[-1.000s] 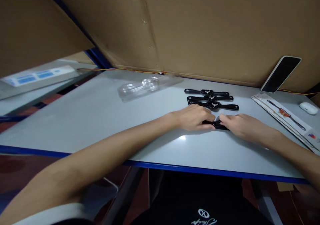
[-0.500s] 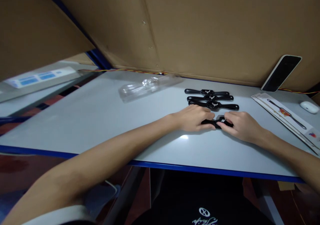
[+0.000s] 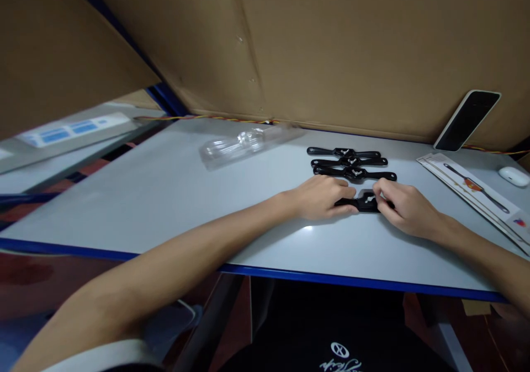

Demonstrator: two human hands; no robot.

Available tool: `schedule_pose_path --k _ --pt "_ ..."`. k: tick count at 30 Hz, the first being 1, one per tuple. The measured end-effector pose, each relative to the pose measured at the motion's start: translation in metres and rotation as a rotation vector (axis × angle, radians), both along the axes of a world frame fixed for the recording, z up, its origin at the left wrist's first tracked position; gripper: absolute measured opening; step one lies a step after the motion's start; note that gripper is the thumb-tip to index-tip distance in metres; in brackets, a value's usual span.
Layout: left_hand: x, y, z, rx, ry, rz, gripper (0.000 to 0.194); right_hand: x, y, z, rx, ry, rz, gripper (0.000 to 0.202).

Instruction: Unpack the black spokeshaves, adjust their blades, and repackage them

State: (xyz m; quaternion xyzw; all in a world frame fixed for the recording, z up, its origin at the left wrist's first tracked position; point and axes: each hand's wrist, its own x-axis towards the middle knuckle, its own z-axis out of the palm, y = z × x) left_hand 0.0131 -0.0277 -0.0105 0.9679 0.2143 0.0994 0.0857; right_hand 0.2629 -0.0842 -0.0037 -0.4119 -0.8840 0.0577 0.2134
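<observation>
A black spokeshave [image 3: 365, 202] lies on the table in front of me, with a small silver part at its middle. My left hand [image 3: 322, 196] is closed round its left handle, thumb along the near side. Over its right half, my right hand [image 3: 408, 206] is closed, with thumb and finger by the silver part and the right handle. What exactly those fingertips pinch is hard to see. Just beyond my hands lie three more black spokeshaves, the nearest spokeshave [image 3: 375, 175], the middle spokeshave [image 3: 372, 161] and the farthest spokeshave [image 3: 321, 151], side by side.
A clear plastic blister pack [image 3: 227, 150] lies at the back left of the grey table [image 3: 165, 195]. To the right are a printed card [image 3: 472, 187], a phone [image 3: 467, 121] leaning on the cardboard wall [image 3: 351, 52], and a white earbud case [image 3: 513, 176].
My right hand has lifted slightly and shifted right along the spokeshave, uncovering its middle and the silver part. My left hand keeps its hold on the left handle.
</observation>
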Motion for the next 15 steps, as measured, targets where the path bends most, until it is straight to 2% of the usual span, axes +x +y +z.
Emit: schedule_pose_path --k 3,6,13,15 --pt "-0.0006 0.0034 0.0024 -0.072 -0.019 -0.032 0.035 0.0039 0.0058 -0.0014 -0.044 0.07 -0.026 0.01" --pt "-0.001 0.006 0.0045 -0.124 -0.03 -0.056 0.031 0.0038 0.0068 -0.0017 -0.05 0.111 0.01 0.011" --pt "-0.0012 0.0047 0.0036 -0.1 -0.04 -0.056 0.029 0.0081 0.0063 -0.001 -0.044 0.128 0.128 0.009" --pt "-0.0014 0.0037 0.0032 -0.094 -0.037 -0.045 0.028 0.0097 0.0076 -0.0024 -0.058 0.137 0.122 0.023"
